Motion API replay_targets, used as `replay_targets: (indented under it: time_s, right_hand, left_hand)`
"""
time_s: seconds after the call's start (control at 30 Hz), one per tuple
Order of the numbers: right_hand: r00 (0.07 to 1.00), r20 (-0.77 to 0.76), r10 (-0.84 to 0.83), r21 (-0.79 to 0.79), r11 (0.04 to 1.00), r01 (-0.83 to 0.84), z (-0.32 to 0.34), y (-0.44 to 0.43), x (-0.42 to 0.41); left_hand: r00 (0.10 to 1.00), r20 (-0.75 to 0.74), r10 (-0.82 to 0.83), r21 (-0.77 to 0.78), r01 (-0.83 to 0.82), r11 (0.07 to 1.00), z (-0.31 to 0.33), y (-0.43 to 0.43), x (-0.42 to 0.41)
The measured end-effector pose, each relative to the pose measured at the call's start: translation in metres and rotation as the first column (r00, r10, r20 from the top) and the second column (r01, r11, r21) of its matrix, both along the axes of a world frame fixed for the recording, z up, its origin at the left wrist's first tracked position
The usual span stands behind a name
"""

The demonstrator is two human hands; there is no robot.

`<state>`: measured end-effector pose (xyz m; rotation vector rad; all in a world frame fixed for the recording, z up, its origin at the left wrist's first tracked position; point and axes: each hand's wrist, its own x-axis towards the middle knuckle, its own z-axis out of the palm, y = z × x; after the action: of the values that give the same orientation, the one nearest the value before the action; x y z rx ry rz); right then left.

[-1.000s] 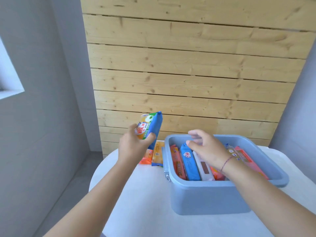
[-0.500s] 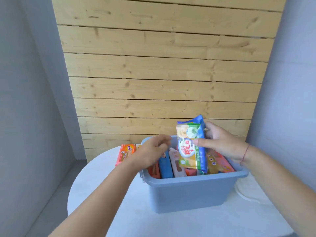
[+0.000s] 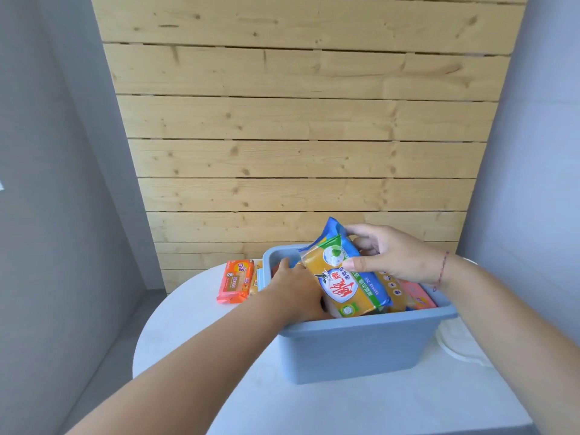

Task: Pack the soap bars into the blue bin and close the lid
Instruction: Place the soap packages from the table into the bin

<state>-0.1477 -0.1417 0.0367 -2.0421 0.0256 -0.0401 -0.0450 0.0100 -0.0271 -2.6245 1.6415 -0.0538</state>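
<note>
The blue bin [image 3: 354, 350] stands on a round white table [image 3: 194, 346], with several wrapped soap bars inside. My right hand [image 3: 392, 255] grips a yellow and blue soap pack [image 3: 345, 277], tilted over the bin's middle, its lower end down among the packed bars. My left hand [image 3: 295, 290] reaches into the left part of the bin, fingers down among the bars; what they touch is hidden. An orange soap bar [image 3: 235, 281] lies on the table left of the bin, with another bar partly hidden behind it. A pink bar [image 3: 416, 293] lies at the bin's right side.
A white flat object [image 3: 458, 346], perhaps the lid, lies on the table right of the bin, mostly hidden by my right arm. A wooden plank wall [image 3: 298, 136] rises right behind the table. Grey walls stand on both sides.
My right hand has lowered and tilted the yellow and blue pack into the bin. My left hand, which passed that pack over a second ago, has pushed deeper among the bars.
</note>
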Motion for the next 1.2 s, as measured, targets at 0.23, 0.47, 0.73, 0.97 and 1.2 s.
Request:
replay_targets:
  time_s: [0.23,0.47,0.73,0.97,1.2]
  right_hand:
    - [0.985,-0.103,0.140,-0.076,0.986,-0.148,-0.002,0.007,-0.001]
    - [0.953,-0.221,0.206,-0.286,0.921,-0.265,-0.002,0.034,0.009]
    - [0.926,-0.322,0.196,-0.447,0.831,-0.331,0.010,0.034,0.008]
    - [0.874,-0.449,0.186,-0.537,0.725,-0.431,0.007,0.035,0.020]
    - [0.850,-0.494,0.183,-0.385,0.830,-0.403,-0.009,0.025,0.018]
  left_hand:
    - [0.927,-0.374,-0.030,-0.174,-0.039,0.984,0.025,0.028,0.011]
    - [0.796,-0.601,0.074,-0.125,-0.186,0.975,0.038,0.048,0.032]
    - [0.866,-0.491,0.093,0.078,-0.063,0.995,0.036,0.038,0.031]
    - [0.864,-0.497,0.081,0.125,-0.021,0.992,0.036,0.038,0.043]
    - [0.880,-0.473,0.050,0.048,-0.031,0.998,0.026,0.033,0.040]
